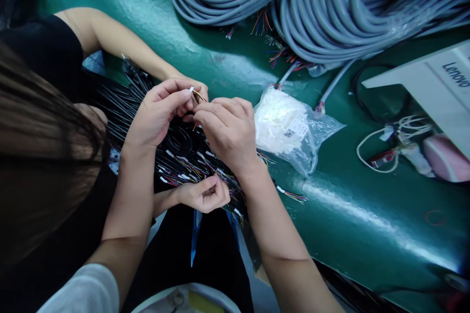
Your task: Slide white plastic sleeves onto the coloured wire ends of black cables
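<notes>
My left hand (157, 115) is closed in a pinch on a small white connector (191, 89) with thin coloured wires. My right hand (229, 129) is closed too, its fingertips meeting the left hand at those wires. Both hands hover over a bundle of black cables with white tags and coloured wire ends (183, 159), which lies at the near edge of the green table (367, 215). Part of the wires is hidden between the fingers.
A co-worker in black sits at the left; one hand (203, 195) pinches wires in the bundle, the other arm (117, 41) reaches behind my hands. Grey cable coils (330, 10) lie at the back. A plastic bag of white parts (293, 129), a white monitor base (436, 83) and a pink object (446, 159) are to the right.
</notes>
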Motion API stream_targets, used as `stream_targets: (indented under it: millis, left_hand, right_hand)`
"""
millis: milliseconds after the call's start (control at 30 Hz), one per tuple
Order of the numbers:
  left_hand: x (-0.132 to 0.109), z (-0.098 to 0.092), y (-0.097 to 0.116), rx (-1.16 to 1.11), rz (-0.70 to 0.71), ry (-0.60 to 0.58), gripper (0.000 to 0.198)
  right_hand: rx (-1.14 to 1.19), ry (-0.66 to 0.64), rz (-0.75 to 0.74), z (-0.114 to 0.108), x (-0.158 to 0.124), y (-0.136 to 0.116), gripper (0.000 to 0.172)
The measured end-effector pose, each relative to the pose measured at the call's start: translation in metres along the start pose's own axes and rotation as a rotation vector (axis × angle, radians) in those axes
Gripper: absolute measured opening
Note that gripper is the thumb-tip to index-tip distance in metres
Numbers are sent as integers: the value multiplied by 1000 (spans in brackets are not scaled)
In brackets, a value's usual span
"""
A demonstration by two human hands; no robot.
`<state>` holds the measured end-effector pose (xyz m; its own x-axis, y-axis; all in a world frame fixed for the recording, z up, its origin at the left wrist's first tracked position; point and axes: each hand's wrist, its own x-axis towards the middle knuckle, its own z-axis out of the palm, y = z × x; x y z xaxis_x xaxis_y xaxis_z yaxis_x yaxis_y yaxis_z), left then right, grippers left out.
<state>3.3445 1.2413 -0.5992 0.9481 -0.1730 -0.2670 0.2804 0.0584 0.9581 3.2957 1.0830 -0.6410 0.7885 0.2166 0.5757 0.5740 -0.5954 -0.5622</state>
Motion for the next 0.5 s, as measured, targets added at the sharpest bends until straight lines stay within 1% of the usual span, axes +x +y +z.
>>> stream_targets:
  millis: [33, 100, 200, 233, 300, 333, 400, 500]
  left_hand:
    - [0, 0, 0, 3, -1, -3, 6]
    - [1, 0, -1, 9, 8, -6, 6]
    - [0, 1, -5, 24, 49, -1, 9]
    - [-1, 2, -6, 34, 62, 5, 10]
    - [-2, 3, -8, 57, 81, 22, 11]
    - [-2, 3, -9, 68, 84, 29, 10]
    - [-1, 3, -10, 83, 81, 34, 9]
    - [1, 2, -11, 83, 61, 31, 5]
  right_hand:
    - [43, -11, 39, 1, 0, -1, 18]
    - [191, 21, 182, 4, 1, -1, 18]
    - [531, 156, 460, 13, 4, -2, 14]
    - [636, 196, 533, 16, 5, -2, 16]
    - [760, 237, 609, 22, 6, -3, 20]
    - [766, 251, 619, 24, 6, -4, 20]
    - [673, 292, 597, 28, 5, -5, 16]
    - [352, 386, 478, 31, 1, -5, 17]
